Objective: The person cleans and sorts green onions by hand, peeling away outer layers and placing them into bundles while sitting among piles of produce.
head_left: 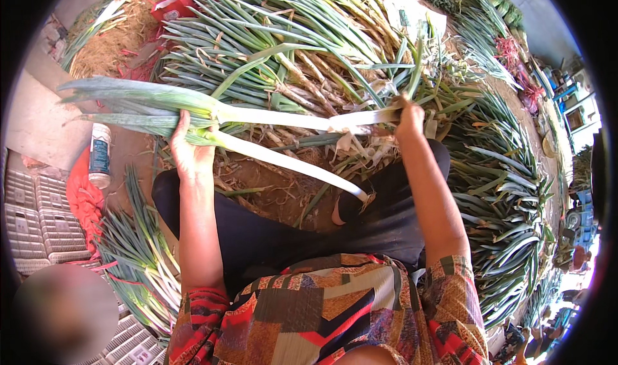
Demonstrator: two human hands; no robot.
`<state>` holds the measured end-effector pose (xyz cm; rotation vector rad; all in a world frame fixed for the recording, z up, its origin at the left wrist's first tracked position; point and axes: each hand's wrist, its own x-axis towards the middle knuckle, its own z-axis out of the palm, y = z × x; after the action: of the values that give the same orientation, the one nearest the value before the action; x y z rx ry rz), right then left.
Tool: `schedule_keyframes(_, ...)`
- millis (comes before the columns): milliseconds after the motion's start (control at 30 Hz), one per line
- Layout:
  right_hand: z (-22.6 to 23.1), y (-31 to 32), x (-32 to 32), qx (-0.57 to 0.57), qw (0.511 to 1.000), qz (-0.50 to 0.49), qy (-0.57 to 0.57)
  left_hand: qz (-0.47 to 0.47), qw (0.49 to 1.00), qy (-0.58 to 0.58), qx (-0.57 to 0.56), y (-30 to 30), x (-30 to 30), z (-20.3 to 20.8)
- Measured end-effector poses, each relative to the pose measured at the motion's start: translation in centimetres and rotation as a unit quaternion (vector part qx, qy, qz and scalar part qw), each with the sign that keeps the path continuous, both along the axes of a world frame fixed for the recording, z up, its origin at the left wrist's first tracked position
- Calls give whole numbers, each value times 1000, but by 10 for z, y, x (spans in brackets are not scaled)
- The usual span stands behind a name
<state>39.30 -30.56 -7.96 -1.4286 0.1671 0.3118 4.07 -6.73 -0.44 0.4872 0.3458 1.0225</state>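
Observation:
Two long green onions lie across my left hand (192, 152), which is closed round them where the leaves meet the white stalks. The upper green onion (277, 118) runs nearly level toward my right hand (409, 120). My right fingers are closed at its root end, partly hidden behind the hand; loose skin hangs from the stalk just left of there. Below it, the second green onion (283, 161) slants down to the right, its bare white stalk ending in roots above my dark trouser leg. Their green leaves point left, past my left wrist.
A big heap of untrimmed green onions (238, 49) lies ahead, with peeled scraps (360, 149) on the ground before me. More leafy piles (502, 197) stand at the right. At left are trimmed onions (151, 262), a can (100, 156), red cloth (85, 194) and woven crates (48, 210).

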Motion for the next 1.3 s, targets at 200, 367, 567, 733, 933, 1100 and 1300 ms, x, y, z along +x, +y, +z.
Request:
schedule_keyframes(200, 5, -64, 80, -113, 977, -181, -23, -27, 997, -67, 21, 30, -26, -13)
schedule_keyframes(367, 38, -22, 14, -496, 825, 234, -138, 38, 999, -10, -29, 32, -23, -18)
schedule_keyframes(567, 53, 68, -156, -146, 783, 499, -341, 23, 995, 92, 4, -1, 12, -16)
schedule_keyframes(733, 44, 99, -218, -110, 801, 408, -424, 2, 992, 128, 15, -14, 20, -13)
schedule_keyframes(933, 44, 100, -232, -151, 784, 308, -518, 16, 989, 143, 42, -22, 21, -7)
schedule_keyframes(1100, 31, 102, -239, -131, 781, 354, -497, 13, 990, 140, 24, -25, 20, -3)
schedule_keyframes(1300, 47, 106, -237, -145, 779, 235, -563, -43, 993, 108, 28, -14, 23, -27)
